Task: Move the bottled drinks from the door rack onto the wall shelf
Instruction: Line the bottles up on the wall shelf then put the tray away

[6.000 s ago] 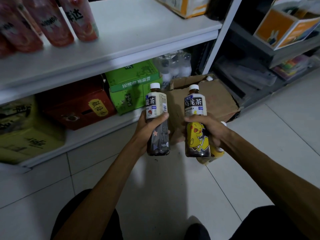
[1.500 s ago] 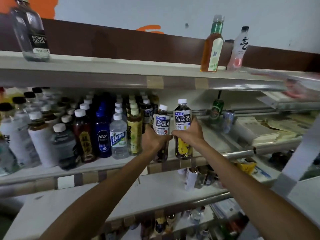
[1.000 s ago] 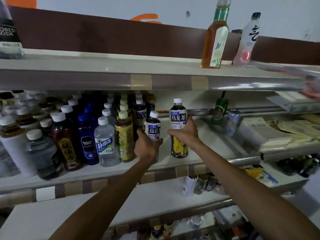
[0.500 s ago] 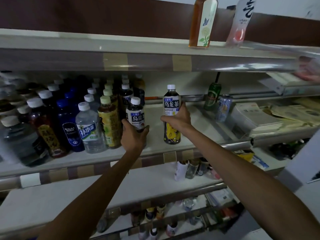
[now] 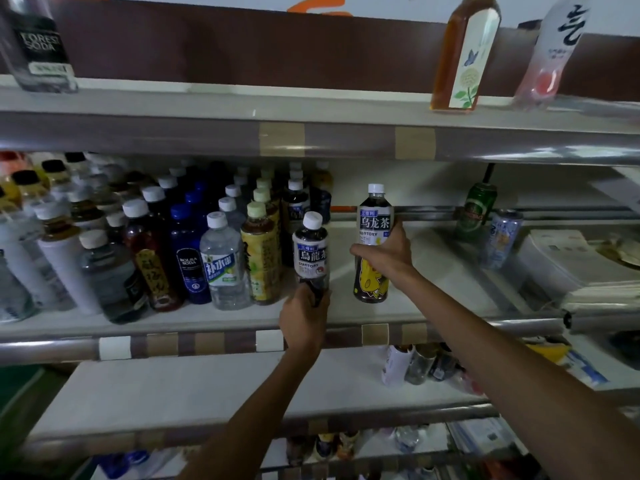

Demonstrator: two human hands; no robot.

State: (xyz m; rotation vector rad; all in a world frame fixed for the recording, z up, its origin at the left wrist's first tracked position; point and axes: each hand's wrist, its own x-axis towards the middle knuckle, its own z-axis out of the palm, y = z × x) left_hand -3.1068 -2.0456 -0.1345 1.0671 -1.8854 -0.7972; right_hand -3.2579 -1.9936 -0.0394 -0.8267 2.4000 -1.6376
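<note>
Dark oolong tea bottle with white cap and blue-and-white label [image 5: 310, 258], upright at frame centre, gripped round its lower part by the left hand [image 5: 304, 317], fingers curled about it; base hidden behind that hand. Just right of it, second dark tea bottle with white cap and yellow cartoon label [image 5: 375, 216], upright, clasped round the middle by the right hand [image 5: 388, 254]; base at or just above the white middle shelf [image 5: 433, 306], contact unclear. Left of both, packed rows of assorted capped bottles [image 5: 194, 251]. Further right, green drinks can [image 5: 476, 211] beside blue-and-white can [image 5: 502, 237]. On the upper shelf [image 5: 207, 102], amber square bottle [image 5: 464, 53] and pink-and-white bottle [image 5: 550, 53], upper right of frame
</note>
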